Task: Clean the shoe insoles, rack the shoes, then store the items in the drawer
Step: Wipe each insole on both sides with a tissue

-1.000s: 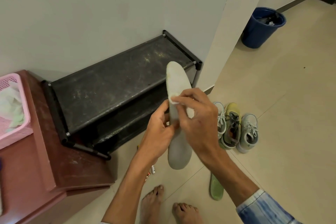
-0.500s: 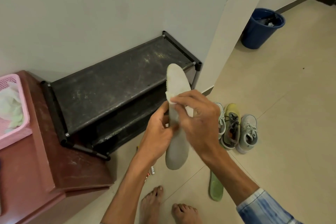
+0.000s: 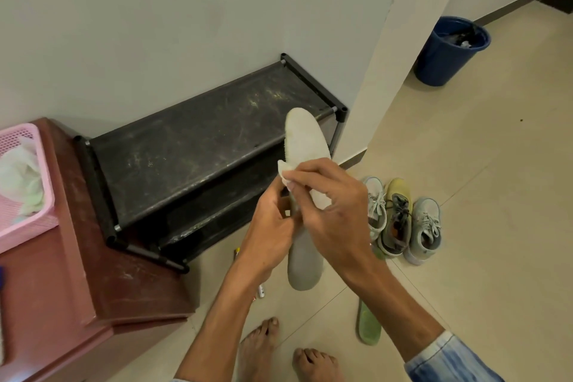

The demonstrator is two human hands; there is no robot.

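Insole [image 3: 305, 146] upright, left hand [image 3: 273, 232] gripping its edge

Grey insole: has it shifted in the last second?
No. The grey insole keeps its toe just left of the front-right post of the shoe rack. Left hand grips it; right hand presses a wipe on it.

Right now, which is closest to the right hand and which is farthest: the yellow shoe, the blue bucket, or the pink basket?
Seen from the head camera, measured from the right hand:
1. Yellow shoe: on the floor just to its right, in the row of three shoes.
2. Pink basket: far left, on top of the reddish cabinet.
3. Blue bucket: upper right, past the wall corner, deeper in the room.
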